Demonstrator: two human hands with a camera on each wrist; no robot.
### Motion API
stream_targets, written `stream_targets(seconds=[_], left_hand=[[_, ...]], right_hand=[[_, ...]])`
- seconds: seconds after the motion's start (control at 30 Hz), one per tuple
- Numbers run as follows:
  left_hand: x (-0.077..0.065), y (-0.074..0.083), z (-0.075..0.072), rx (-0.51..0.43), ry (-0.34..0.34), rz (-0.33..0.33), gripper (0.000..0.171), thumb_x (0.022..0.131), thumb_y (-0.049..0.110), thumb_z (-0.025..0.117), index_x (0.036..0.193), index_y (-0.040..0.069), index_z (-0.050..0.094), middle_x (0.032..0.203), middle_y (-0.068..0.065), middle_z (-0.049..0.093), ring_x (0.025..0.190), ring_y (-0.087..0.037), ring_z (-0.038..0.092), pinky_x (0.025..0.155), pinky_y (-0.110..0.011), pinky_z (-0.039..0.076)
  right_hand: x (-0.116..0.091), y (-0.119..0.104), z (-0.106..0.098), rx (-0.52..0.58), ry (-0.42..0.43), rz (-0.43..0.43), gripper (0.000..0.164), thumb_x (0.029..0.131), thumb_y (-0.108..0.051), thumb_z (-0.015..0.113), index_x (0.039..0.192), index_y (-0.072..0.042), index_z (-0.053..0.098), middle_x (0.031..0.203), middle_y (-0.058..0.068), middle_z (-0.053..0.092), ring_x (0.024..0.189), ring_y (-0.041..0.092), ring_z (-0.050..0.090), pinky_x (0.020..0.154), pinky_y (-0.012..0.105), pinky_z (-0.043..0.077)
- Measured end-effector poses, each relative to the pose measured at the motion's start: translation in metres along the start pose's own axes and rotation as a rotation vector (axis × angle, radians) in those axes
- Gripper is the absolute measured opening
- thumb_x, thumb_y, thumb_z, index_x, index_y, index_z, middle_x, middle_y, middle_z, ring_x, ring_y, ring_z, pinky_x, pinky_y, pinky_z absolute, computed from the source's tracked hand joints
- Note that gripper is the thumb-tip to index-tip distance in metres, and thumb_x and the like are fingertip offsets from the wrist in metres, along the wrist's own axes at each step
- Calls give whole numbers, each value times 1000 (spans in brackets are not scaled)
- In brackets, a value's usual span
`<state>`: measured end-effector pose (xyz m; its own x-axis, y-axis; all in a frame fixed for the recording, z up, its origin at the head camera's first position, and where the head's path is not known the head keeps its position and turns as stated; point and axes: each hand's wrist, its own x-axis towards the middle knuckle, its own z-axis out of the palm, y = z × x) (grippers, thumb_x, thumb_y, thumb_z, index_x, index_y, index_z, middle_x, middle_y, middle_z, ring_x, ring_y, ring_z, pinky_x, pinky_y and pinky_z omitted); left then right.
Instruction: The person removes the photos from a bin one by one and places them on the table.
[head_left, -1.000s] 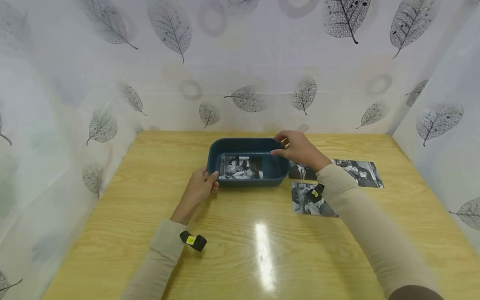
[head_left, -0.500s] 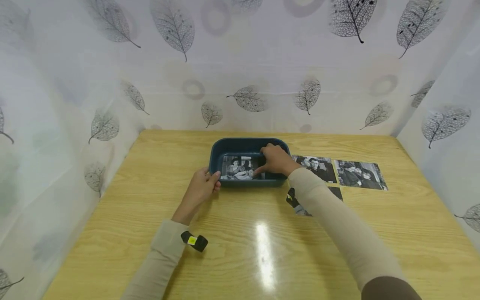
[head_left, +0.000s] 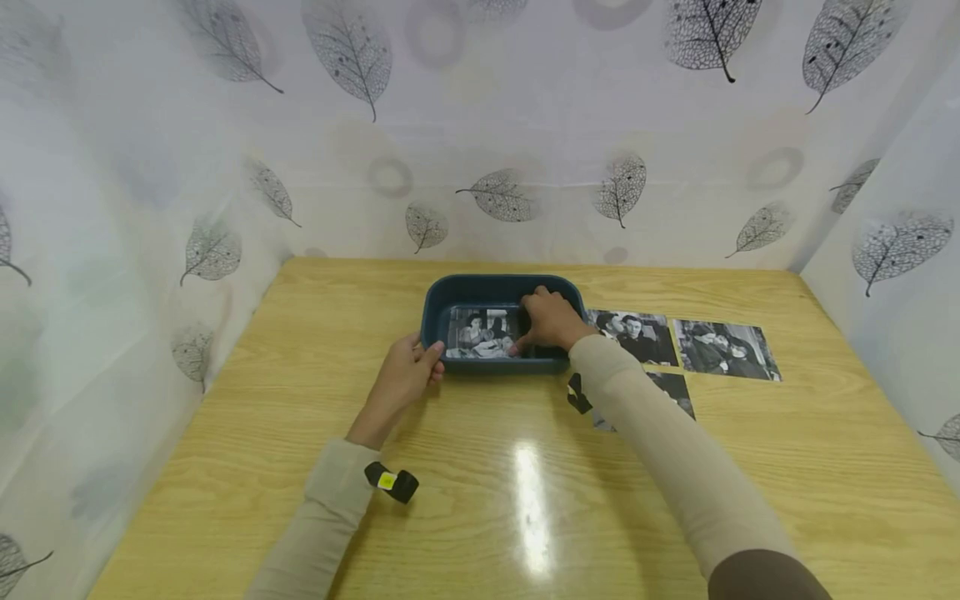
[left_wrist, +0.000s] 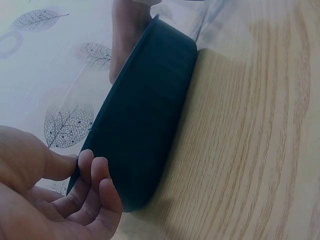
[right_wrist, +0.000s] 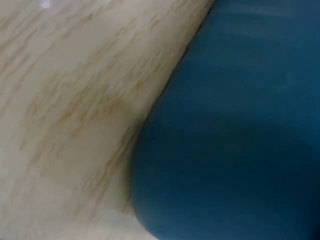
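Observation:
A dark teal rectangular box (head_left: 502,367) stands on the table. My left hand (head_left: 405,371) grips its front left corner; in the left wrist view the thumb and curled fingers pinch the rim. A black-and-white photograph (head_left: 480,332) lies in the box. My right hand (head_left: 551,321) reaches down inside, thumb at the photograph's near edge and fingers at its far side, pinching its right part, which the hand partly hides. In the right wrist view only the box's outer wall (right_wrist: 225,125) and the tabletop show; the fingers are out of sight there.
Right of the box lie two more black-and-white photographs, one close (head_left: 648,340) and one farther right (head_left: 727,348). Another photograph (head_left: 675,392) in front is partly covered by my right sleeve (head_left: 660,442). Leaf-patterned cloth (head_left: 510,125) surrounds the wooden table (head_left: 300,333).
My right hand has moved from above the box's right rim down and left onto the photograph inside. The photograph's far edge now appears slightly raised. My left hand keeps its grip on the corner.

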<state>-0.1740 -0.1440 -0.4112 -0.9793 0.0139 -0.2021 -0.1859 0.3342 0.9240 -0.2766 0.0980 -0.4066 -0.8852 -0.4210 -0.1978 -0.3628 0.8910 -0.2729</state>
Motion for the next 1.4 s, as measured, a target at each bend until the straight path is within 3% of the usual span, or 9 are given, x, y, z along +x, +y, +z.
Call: stream_targets(seconds=[0.3,0.57,0.8,1.13,1.23,1.4], left_hand=[[-1,1,-1,5,-1,5,52,108,16,51,151,-9,34,90,-20,67,79,-24,67,75,-38,59],[-1,1,-1,-3,-11,10,52,108,17,51,151,-9,35,93,-22,67,81,-26,67,77,-38,59],[-1,1,-1,7,-13,-5,56,109,18,50,153,-8,30,93,-21,67,80,-24,67,77,-38,59],[-1,2,-1,-1,-10,-11,55,109,17,50,153,-8,31,93,-21,67,79,-22,66,75,-36,58],[-2,3,-1,-6,-10,-12,49,108,17,50,149,-8,38,92,-20,67,78,-22,65,74,-36,58],[-2,4,0,-8,-4,-2,42,108,16,51,143,-8,45,90,-20,67,75,-20,64,74,-37,58]], right_hand=[[0,-1,0,56,24,17,92,71,-44,93,139,3,51,133,26,52,119,46,53,101,56,46],[3,5,-2,161,71,40,71,77,-28,91,128,4,54,125,23,58,115,39,56,100,52,47],[-1,5,-9,226,127,4,48,84,-19,86,117,3,58,118,21,62,107,38,60,93,51,50],[2,10,-11,286,192,-17,35,87,-11,81,114,4,64,114,21,65,105,36,61,92,49,51],[2,11,-14,342,207,-42,30,88,-5,76,114,6,65,112,22,65,105,36,61,91,48,52],[-4,14,-25,498,222,-67,26,89,4,69,115,8,66,114,25,66,94,34,67,74,40,59]])
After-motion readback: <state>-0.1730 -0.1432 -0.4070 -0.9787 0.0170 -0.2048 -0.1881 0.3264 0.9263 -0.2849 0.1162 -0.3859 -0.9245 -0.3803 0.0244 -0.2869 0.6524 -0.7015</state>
